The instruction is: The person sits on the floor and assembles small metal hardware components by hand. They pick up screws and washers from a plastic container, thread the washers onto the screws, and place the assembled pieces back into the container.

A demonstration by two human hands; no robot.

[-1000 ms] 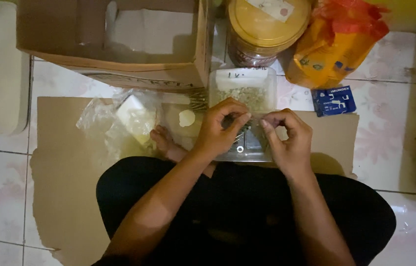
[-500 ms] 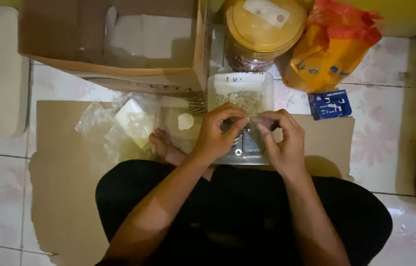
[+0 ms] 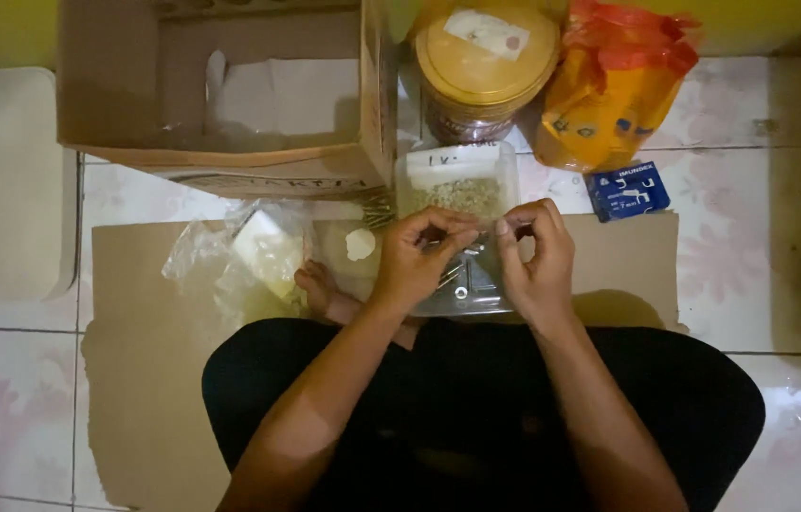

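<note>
Right now I am sitting cross-legged on the tiled floor (image 3: 780,246), working over a sheet of flat cardboard (image 3: 154,379) laid in front of my legs. Both hands are hovering above a clear plastic tray (image 3: 462,289) that is resting at the far middle of the cardboard. My left hand (image 3: 419,256) is pinching its fingertips together on something small and thin, and my right hand (image 3: 538,256) is doing the same just beside it; what sits between them is too small to make out, though slim metal pieces are lying in the tray below. To do this well, I judge I should be keeping both pinches close over the tray so anything slipping drops back in.

Beyond the tray a small clear tub (image 3: 457,185) of pale bits is standing, with a gold-lidded jar (image 3: 486,66) and an orange bag (image 3: 614,95) behind it. An open cardboard box (image 3: 230,104) is sitting at the far left, crumpled clear bags (image 3: 249,256) are lying near my foot, and a small blue packet (image 3: 628,190) is resting on the tiles. The room is dim.
</note>
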